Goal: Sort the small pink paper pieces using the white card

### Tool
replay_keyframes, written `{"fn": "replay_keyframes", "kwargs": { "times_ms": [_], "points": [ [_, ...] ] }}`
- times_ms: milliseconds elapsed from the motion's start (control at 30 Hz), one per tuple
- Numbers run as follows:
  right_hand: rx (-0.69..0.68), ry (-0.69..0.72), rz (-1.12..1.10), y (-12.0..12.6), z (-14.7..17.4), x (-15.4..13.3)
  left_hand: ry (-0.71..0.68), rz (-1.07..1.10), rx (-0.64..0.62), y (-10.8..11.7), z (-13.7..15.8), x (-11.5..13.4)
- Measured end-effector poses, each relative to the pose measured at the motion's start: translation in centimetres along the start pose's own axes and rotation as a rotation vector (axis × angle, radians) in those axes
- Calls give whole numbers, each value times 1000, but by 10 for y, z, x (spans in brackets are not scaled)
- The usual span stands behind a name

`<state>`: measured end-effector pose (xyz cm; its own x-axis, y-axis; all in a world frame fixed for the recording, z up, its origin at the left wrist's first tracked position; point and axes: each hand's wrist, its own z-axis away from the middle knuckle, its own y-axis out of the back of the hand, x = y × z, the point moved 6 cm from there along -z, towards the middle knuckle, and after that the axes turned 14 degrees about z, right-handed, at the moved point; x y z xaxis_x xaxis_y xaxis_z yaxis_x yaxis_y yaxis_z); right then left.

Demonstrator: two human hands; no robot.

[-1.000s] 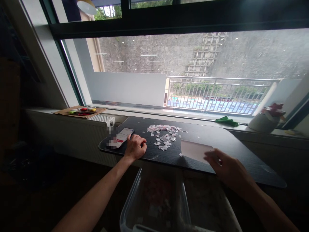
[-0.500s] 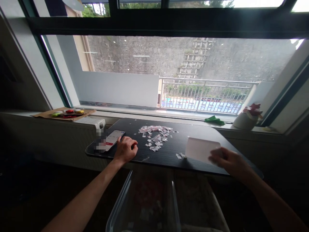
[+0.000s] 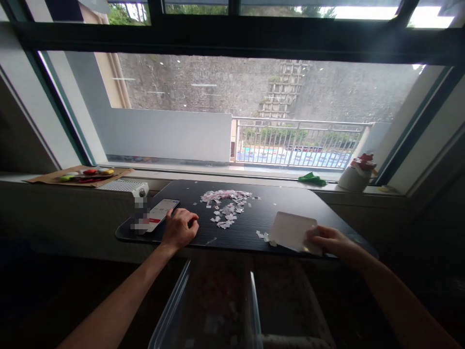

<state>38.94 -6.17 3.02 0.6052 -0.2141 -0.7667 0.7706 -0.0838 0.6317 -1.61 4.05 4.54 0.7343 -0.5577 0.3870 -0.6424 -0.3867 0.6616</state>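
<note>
"What does the right hand (image 3: 327,240) have?"
"Its grip is pinching the right end of a pale flat card (image 3: 292,231), to the right of the paper pile (image 3: 227,196) on the tabletop (image 3: 290,195)."
"And the loose scraps (image 3: 266,237)?"
"Right of the pile too, at the card's left edge."
"The left hand (image 3: 179,227)?"
"Left of the pile, curled beside the phone (image 3: 162,213); whether its grip is pressed together, I can't tell."

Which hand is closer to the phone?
Left: the left hand is just right of the phone; the right hand is much farther right, past the white scraps.
</note>
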Motion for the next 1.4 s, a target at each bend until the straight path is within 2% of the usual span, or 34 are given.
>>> {"fn": "replay_keyframes", "kwargs": {
  "times_ms": [133, 333, 500, 733, 867, 1033, 1200, 1400],
  "points": [
    [-44, 21, -18, 1, 2, -4, 15, 10, -11, 0, 0, 0],
    [50, -77, -89, -2, -11, -14, 4, 18, 3, 1, 0, 0],
    [-44, -77, -56, -12, -12, -21, 5, 12, -5, 1, -1, 0],
    [-136, -83, -82, -13, -3, -16, 9, -4, -19, -1, 0, -1],
    [-99, -50, -84, -6, -3, -21, 2, -6, -11, -1, 0, -1],
    [1, -41, -77, -7, -20, -28, 3, -8, -13, -1, 0, -1],
    [-106, -59, -33, -22, -30, -30, -4, 5, 8, 0, 0, -1],
    [-229, -41, -45, -25, -18, -33, -3, 11, 1, -1, 1, -2]
  ]
}}
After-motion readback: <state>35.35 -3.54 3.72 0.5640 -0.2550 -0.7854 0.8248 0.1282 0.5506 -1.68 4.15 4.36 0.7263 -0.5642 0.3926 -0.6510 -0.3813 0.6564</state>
